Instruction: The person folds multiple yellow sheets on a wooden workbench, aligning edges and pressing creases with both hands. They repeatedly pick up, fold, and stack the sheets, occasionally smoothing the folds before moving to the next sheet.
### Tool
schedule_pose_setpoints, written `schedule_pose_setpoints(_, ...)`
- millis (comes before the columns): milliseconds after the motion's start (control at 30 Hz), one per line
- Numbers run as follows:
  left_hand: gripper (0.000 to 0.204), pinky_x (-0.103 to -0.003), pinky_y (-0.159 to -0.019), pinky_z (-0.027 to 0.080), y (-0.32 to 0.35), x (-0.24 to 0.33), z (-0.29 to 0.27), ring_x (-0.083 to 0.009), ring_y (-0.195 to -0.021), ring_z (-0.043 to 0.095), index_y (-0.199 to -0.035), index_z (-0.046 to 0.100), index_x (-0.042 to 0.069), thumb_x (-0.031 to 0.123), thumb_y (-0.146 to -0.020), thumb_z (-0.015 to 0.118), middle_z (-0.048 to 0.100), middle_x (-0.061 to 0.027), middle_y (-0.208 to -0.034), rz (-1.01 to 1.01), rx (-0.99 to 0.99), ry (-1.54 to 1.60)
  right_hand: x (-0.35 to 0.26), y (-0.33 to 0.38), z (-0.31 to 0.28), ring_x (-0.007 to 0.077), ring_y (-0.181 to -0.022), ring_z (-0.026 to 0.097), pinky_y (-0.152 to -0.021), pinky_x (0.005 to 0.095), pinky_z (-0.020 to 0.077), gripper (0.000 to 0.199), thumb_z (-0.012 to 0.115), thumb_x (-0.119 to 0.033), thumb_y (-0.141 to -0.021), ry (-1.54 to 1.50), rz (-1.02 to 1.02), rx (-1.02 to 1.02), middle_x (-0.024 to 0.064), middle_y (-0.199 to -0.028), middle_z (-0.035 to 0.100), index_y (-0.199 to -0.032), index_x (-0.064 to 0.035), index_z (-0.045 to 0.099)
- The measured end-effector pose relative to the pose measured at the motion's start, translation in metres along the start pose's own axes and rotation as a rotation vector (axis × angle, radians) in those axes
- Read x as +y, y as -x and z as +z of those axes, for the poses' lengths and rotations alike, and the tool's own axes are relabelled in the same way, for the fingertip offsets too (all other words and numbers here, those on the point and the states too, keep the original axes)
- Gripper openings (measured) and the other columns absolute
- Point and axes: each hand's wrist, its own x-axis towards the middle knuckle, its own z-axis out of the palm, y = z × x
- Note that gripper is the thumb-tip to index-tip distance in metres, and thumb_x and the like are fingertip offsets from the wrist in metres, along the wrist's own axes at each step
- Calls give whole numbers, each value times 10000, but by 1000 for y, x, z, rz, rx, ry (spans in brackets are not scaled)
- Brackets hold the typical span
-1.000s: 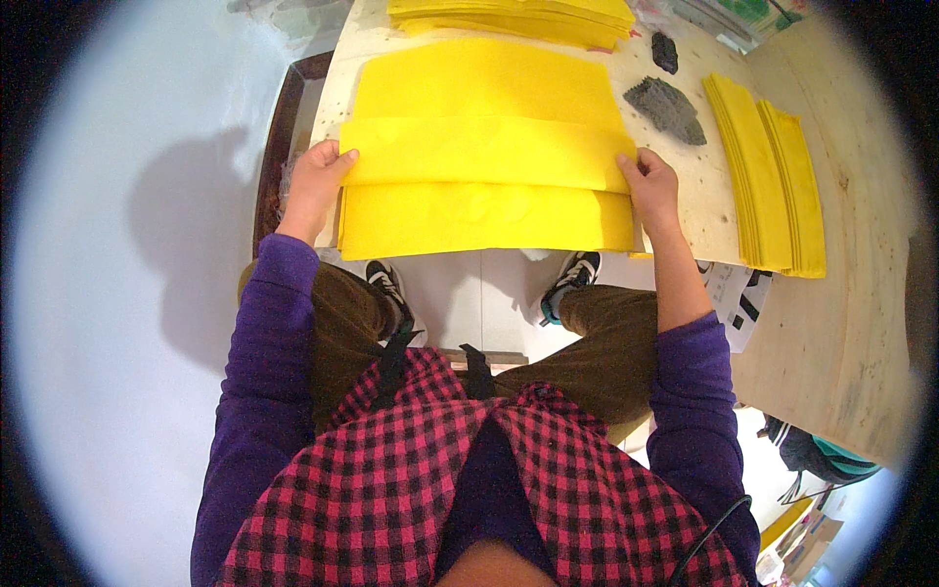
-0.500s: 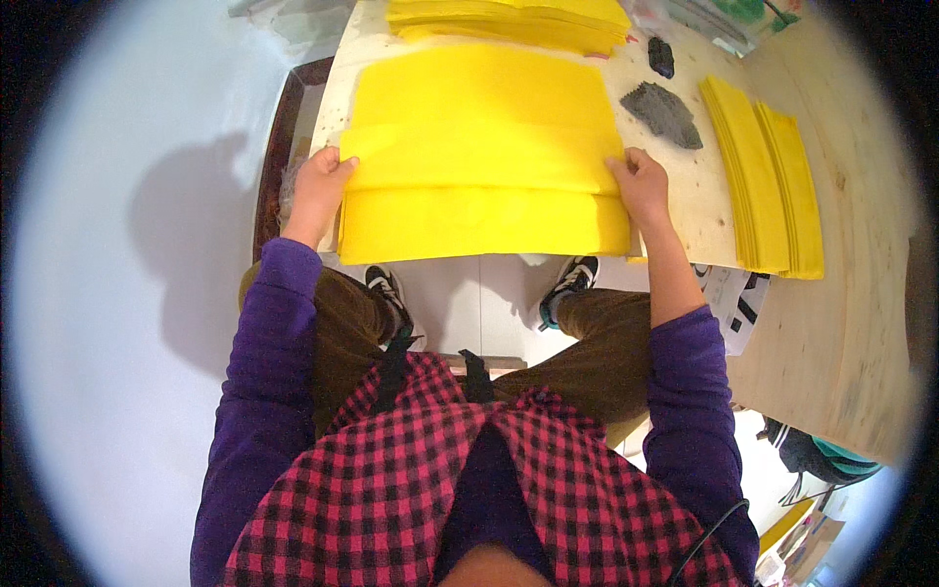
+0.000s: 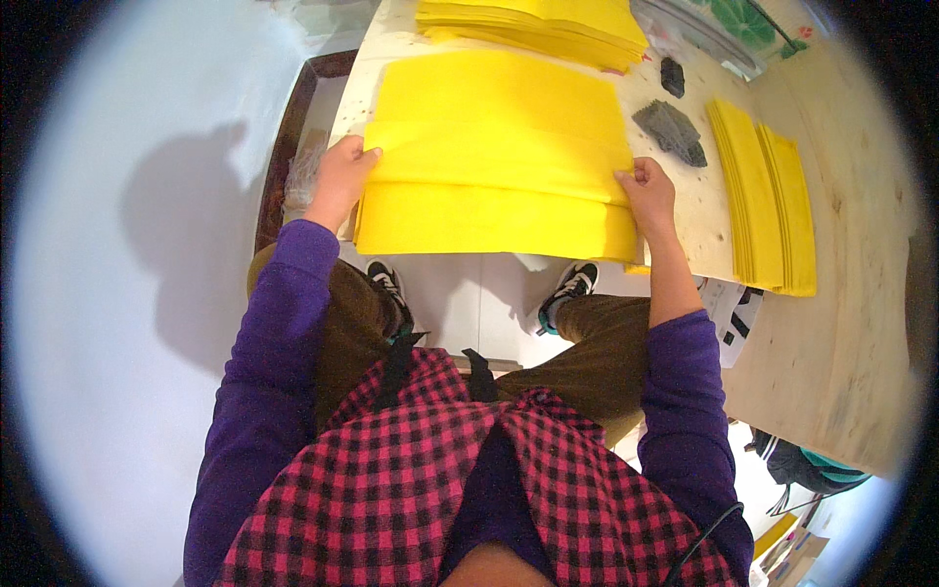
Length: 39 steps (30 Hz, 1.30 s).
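Note:
A wide yellow fabric sheet [image 3: 499, 103] lies over the front of the wooden table [image 3: 699, 210], with a crosswise fold in its near half. My left hand [image 3: 342, 181] pinches the sheet's left edge, thumb on top. At the right edge, my right hand [image 3: 653, 199] grips the same fold between thumb and fingers. The folded layer ends in a slightly wavy line, and a smooth yellow strip [image 3: 489, 225] shows below it, reaching the table's front edge. How many layers lie underneath cannot be made out.
A stack of yellow fabric [image 3: 548, 29] sits at the far side. To the right lie two narrow folded yellow piles [image 3: 748, 196], a crumpled grey cloth [image 3: 670, 132] and a small black object [image 3: 672, 76]. A plain wall [image 3: 108, 323] stands close on the left.
The view has shifted slightly, so the table and fabric appear a little further right. Both hands keep their hold on the sheet's edges; the fold line now slants slightly down toward the right.

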Motion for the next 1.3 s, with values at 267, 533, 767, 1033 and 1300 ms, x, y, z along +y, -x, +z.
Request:
schedule_pose_setpoints(267,212,-324,-697,474,-3,-8,-1,-217,-761,625,-902,595,-43,166,-868,608,653,-137,-833,28,1,-38,14,-8,4,135,-724,598,-659,270,487,295,738,-131,-779,-2,-70,-7,53,-826,647,-1016,-12,611)
schedule_pose_setpoints(533,249,-355,-688,486,-1,3,2,-259,-750,650,-899,641,-49,190,-827,643,673,-177,-828,-47,37,14,8,0,4,96,-718,564,-657,236,470,266,725,-107,-801,-151,-42,-30,23,-820,619,-1011,-13,593)
schedule_pose_setpoints(767,248,-349,-707,494,1,8,0,-258,-767,655,-913,648,-51,184,-833,636,677,-178,-839,-14,28,-17,-36,0,-20,174,-864,557,-818,309,447,413,534,-394,-930,-87,145,259,72,-949,599,-1060,-6,587)
schedule_pose_setpoints(1033,232,-349,-675,486,-6,0,3,-249,-739,650,-931,639,-45,171,-846,626,680,-154,-847,5,1,-19,-157,72,115,349,-1362,304,-1123,443,225,627,502,-393,-934,201,-544,-168,232,-1445,347,-1390,13,357)
schedule_pose_setpoints(1300,205,-351,-678,484,-4,-5,3,-253,-747,648,-919,626,-37,155,-849,641,670,-168,-848,40,15,-29,-161,67,154,286,-1431,166,-1156,449,112,817,336,-588,-920,550,-321,-199,185,-1526,216,-1445,32,246)
